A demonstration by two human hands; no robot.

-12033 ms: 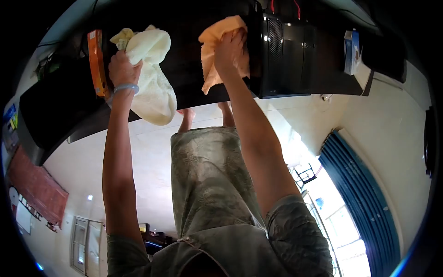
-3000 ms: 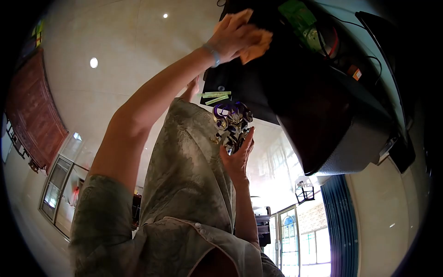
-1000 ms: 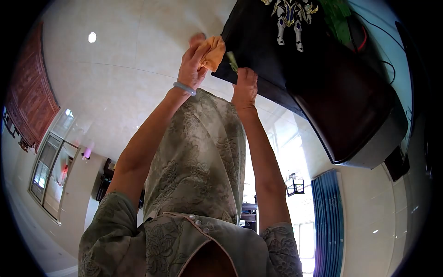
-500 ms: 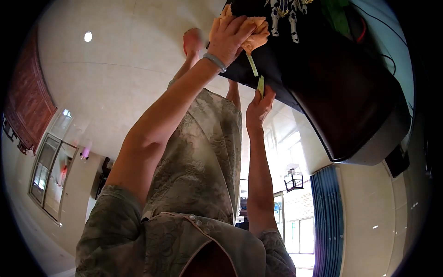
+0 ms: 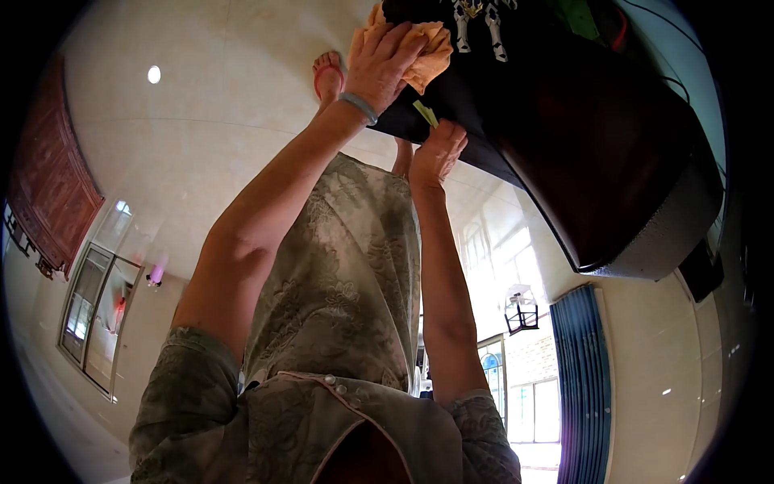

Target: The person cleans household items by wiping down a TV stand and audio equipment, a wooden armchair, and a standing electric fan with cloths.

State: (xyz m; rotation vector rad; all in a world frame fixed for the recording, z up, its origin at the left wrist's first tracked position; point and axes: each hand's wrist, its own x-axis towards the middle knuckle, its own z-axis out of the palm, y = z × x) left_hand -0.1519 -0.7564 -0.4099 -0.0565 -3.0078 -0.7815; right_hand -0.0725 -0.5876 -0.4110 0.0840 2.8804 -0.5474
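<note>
My left hand (image 5: 377, 68), a pale bangle on its wrist, is closed over a crumpled orange cloth (image 5: 427, 56) at the edge of a dark, glossy surface (image 5: 564, 137). Lower and to the right, my right hand (image 5: 440, 152) has its fingers curled round a narrow pale green strip (image 5: 425, 114). The strip's free end points up toward the cloth, apart from it; its material is unclear. Just right of the cloth lies a white and gold toy robot figure (image 5: 484, 26), partly cut off by the frame's top.
A green item (image 5: 574, 18) and dark cables (image 5: 665, 28) are at the upper right. The dark surface curves down to a rounded end (image 5: 637, 250). My foot in a red sandal (image 5: 328, 74) stands on the pale tiled floor (image 5: 201, 145). A blue curtain (image 5: 582, 387) hangs lower right.
Both hands have shifted a little left in view, and the right has come closer to the cloth. A second strip piece below the cloth no longer shows. The foot is now sharper.
</note>
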